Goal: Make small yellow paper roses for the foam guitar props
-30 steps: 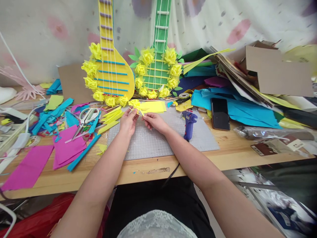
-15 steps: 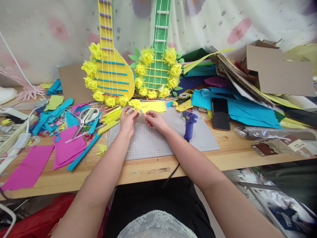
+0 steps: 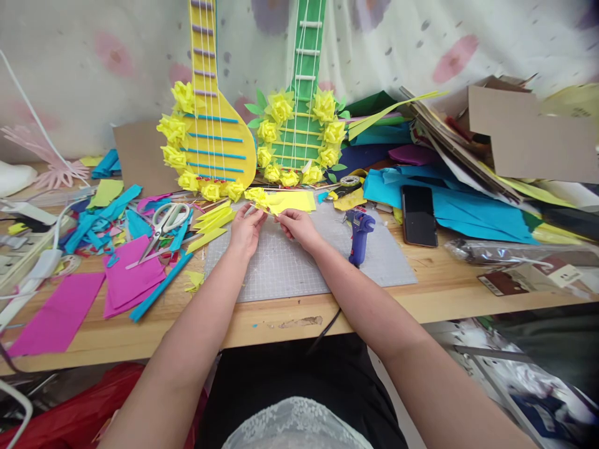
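My left hand and my right hand are close together over the grey cutting mat. Between their fingertips is a small piece of yellow paper, pinched from both sides; its exact shape is partly hidden. Just behind it are a yellow paper flower and a flat yellow sheet. A purple glue gun rests on the mat to the right of my right hand. Yellow paper strips lie left of my left hand.
Behind stand a yellow paper lute and a green one, both with yellow flowers. Scissors and pink paper are at left. A phone lies on blue paper at right, near stacked cardboard.
More of the yellow paper now shows between my fingertips. Both hands stay in nearly the same place, and the view has shifted slightly.
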